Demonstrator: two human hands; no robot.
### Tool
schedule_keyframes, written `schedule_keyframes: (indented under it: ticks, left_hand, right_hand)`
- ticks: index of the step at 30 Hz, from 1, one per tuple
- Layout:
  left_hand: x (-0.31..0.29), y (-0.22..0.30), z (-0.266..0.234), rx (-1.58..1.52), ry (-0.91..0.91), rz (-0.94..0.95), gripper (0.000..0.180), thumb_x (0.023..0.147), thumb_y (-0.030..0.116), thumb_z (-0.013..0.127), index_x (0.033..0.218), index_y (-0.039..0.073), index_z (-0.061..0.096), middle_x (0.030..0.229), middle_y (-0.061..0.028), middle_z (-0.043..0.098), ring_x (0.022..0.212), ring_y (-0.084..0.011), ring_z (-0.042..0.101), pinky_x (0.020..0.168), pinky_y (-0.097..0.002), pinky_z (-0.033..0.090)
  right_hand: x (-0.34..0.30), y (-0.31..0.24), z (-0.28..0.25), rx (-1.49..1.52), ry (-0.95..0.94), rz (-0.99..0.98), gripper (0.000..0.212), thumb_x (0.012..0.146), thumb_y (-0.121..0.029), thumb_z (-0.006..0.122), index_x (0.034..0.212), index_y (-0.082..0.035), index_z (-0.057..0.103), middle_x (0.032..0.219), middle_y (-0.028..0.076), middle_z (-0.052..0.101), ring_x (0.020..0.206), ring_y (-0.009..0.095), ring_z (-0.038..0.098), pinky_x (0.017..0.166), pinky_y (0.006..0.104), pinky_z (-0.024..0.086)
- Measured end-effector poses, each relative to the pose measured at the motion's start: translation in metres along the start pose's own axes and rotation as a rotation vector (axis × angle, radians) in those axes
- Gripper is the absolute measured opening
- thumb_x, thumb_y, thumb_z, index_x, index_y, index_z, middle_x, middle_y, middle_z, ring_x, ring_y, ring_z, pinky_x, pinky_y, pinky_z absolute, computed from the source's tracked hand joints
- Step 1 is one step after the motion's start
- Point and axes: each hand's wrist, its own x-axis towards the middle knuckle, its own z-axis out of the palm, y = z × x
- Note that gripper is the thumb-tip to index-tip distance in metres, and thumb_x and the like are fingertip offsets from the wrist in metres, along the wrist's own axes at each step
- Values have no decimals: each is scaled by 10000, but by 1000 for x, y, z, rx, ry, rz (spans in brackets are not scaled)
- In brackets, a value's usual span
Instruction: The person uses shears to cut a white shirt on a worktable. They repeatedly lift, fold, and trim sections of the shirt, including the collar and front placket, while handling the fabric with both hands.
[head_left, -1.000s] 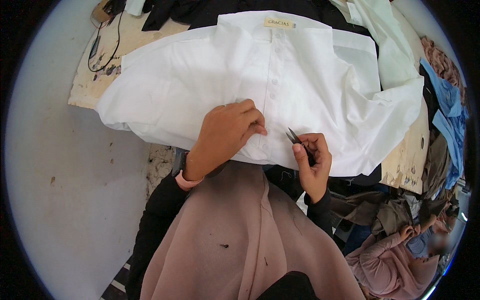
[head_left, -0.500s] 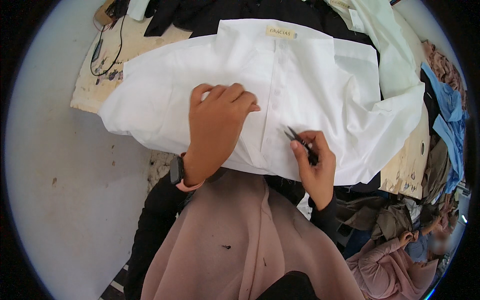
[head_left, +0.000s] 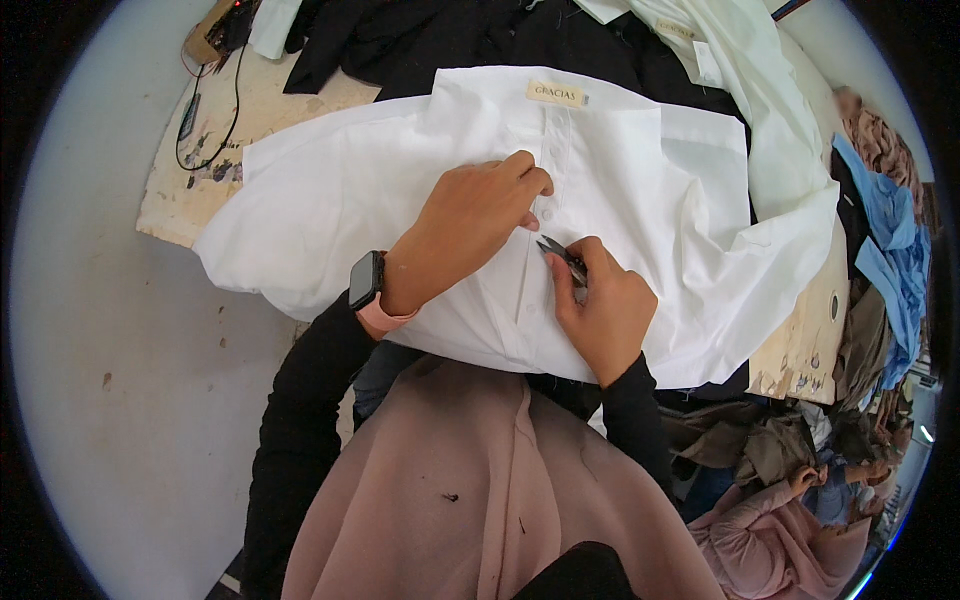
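A white button-front shirt (head_left: pixel 350 190) lies spread over the table, its neck end with a cream label (head_left: pixel 557 94) at the far side. The button placket (head_left: pixel 530 265) runs down its middle towards me. Over the placket, beside a white button (head_left: pixel 546 214), my left hand (head_left: pixel 470 210) is bent with its fingers curled; whatever the fingertips pinch is hidden. My right hand (head_left: pixel 610 310) is closed round small dark thread snips (head_left: pixel 563 258). The snips' pointed blades face up and left, close to the left thumb and just below the button.
Dark cloth (head_left: pixel 400 45) is heaped behind the shirt. Another white garment (head_left: pixel 780 120) drapes along the right side. A cable (head_left: pixel 236 125) loops on the wooden table (head_left: pixel 170 185) at far left. Blue garments (head_left: pixel 885 230) hang at right; a person (head_left: pixel 770 540) sits at lower right.
My left hand has moved right onto the placket near a button. My right hand has brought the snips up and left, close to the left fingertips.
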Motion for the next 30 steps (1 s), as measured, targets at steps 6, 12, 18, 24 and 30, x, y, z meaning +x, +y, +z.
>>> schedule_keyframes:
  ticks: [6, 12, 18, 24, 30]
  left_hand:
    - [12, -11, 3, -35, -114, -41, 166, 859, 207, 715, 981, 101, 680, 967, -43, 654, 838, -265, 676, 734, -375, 520]
    - [16, -16, 8, -96, -69, -27, 113, 911, 203, 659, 904, 91, 670, 919, -52, 648, 810, -292, 668, 719, -402, 513]
    - [14, -17, 6, -104, -94, -128, 109, 922, 202, 651, 917, 93, 651, 918, -56, 643, 820, -290, 668, 719, -405, 508]
    - [7, -17, 1, -160, -81, 2, 166, 899, 264, 688, 893, 101, 659, 910, -51, 640, 836, -269, 670, 719, -387, 508]
    - [16, -29, -11, -74, -10, -284, 184, 880, 282, 713, 907, 103, 680, 946, -35, 675, 820, -246, 674, 713, -357, 507]
  right_hand:
    - [2, 3, 0, -110, 109, -115, 184, 892, -225, 729, 838, -107, 598, 712, 33, 662, 492, 238, 571, 495, 334, 388]
    - [19, 7, 1, -145, 130, -171, 214, 909, -265, 685, 837, -110, 557, 702, 41, 592, 508, 255, 553, 507, 351, 391]
    - [24, 6, 11, -190, 119, -172, 223, 916, -271, 683, 826, -109, 561, 684, 43, 604, 510, 247, 562, 506, 356, 397]
    - [19, 15, 13, 370, 83, 194, 246, 925, -287, 705, 876, -65, 610, 747, 94, 681, 593, 255, 645, 551, 347, 474]
    - [14, 22, 17, 462, 74, 244, 248, 906, -274, 733, 903, -50, 627, 754, 106, 682, 605, 231, 645, 569, 339, 482]
